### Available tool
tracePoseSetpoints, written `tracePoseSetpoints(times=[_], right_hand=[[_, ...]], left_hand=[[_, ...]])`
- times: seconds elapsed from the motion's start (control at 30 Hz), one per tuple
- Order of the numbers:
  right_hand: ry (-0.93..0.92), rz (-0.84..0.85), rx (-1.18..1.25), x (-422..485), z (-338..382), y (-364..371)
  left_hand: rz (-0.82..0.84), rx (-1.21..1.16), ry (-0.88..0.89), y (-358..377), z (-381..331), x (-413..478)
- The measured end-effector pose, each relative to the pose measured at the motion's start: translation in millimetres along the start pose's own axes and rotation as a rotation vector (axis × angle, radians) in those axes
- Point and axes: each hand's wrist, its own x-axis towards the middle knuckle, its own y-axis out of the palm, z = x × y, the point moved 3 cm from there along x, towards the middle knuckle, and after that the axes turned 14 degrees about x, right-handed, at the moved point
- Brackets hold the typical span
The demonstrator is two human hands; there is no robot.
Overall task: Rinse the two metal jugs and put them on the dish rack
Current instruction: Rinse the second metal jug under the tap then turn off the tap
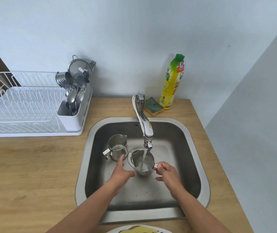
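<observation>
In the sink [176, 132] under the running tap [144, 126], right hand [167, 173] fingers pinch the first jug [143, 165] handle, left hand [121, 173] fingers spread beside it, second jug [117, 147] waiting just left; probably next: swirl, empty, move to dish rack [25, 106].

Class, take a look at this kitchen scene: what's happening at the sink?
A person is rinsing jugs. Their right hand pinches the handle of the first jug under the running tap, water pouring in. The open left hand is beside it. The second jug stands upright in the sink. Neither is on the dish rack yet.
</observation>
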Motion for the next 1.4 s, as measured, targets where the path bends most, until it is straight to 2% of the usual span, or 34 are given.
tracePoseSetpoints(times=[0.1,0.27,0.4,0.53,0.6,0.73,0.9,1.03,1.13,1.4], right_hand=[[0.015,0.029,-0.001,-0.4,-2.1,-2.3],[0.041,0.032,-0.009,1.3,-4.3,-12.9],[0.001,-0.002,0.016,5.1,-2.4,-19.8],[-0.028,-0.018,0.117,10.5,2.5,-13.5],[0.017,0.012,0.119,14.5,2.0,-7.1],[0.116,0.048,0.049,18.3,1.0,-8.2],[0.093,0.005,0.006,17.8,1.2,-10.9],[0.125,0.053,-0.026,17.0,2.8,-10.7],[0.111,0.005,-0.035,16.9,5.1,-13.7],[0.064,0.006,-0.112,10.6,19.4,-12.7]], left_hand=[[0.060,0.127,0.179,7.1,-10.4,-0.7],[0.084,0.138,0.218,14.1,-15.9,3.5],[0.046,0.142,0.267,20.3,-25.8,2.4],[-0.070,0.240,0.356,17.6,-39.3,5.0],[-0.106,0.296,0.356,10.4,-41.7,4.3],[-0.039,0.265,0.314,5.9,-33.0,0.7],[-0.036,0.205,0.288,11.9,-27.8,1.5],[-0.027,0.278,0.286,5.5,-27.7,2.3],[-0.011,0.293,0.259,6.4,-27.0,4.5],[0.093,0.186,0.268,-2.9,-33.0,14.4]])
